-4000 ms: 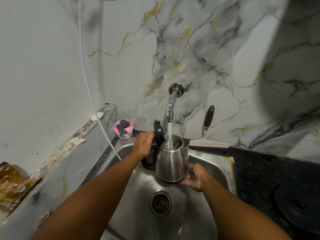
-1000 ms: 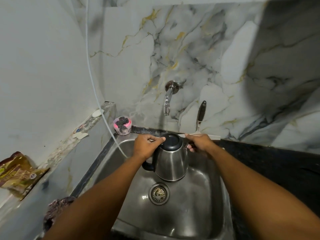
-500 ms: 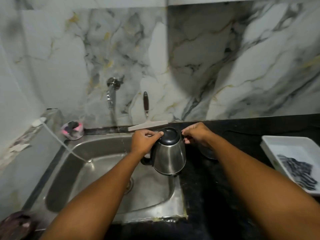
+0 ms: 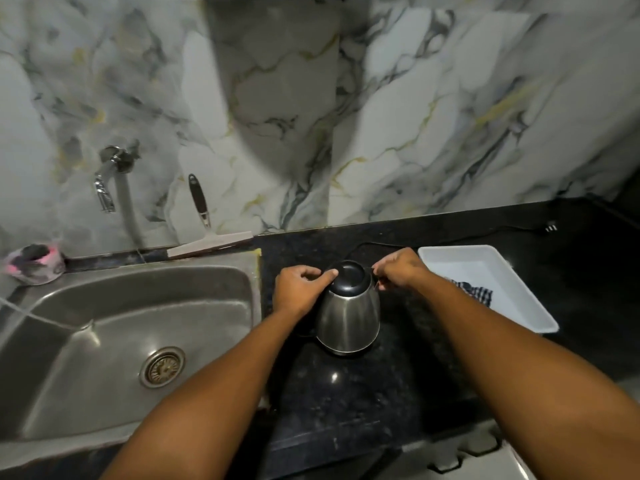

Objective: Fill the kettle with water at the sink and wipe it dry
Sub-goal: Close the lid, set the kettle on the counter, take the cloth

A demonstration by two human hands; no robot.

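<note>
Kettle (image 4: 348, 315) sitting upright on the counter (image 4: 363, 386), right of the sink (image 4: 138, 327).
I am gripping its handle with my left hand (image 4: 300, 289); my right hand (image 4: 398, 268) is pinching its lid rim.

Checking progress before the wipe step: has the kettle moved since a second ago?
Yes. The kettle was over the sink under the tap; now it is right of the sink, over the black counter, lid shut.
</note>
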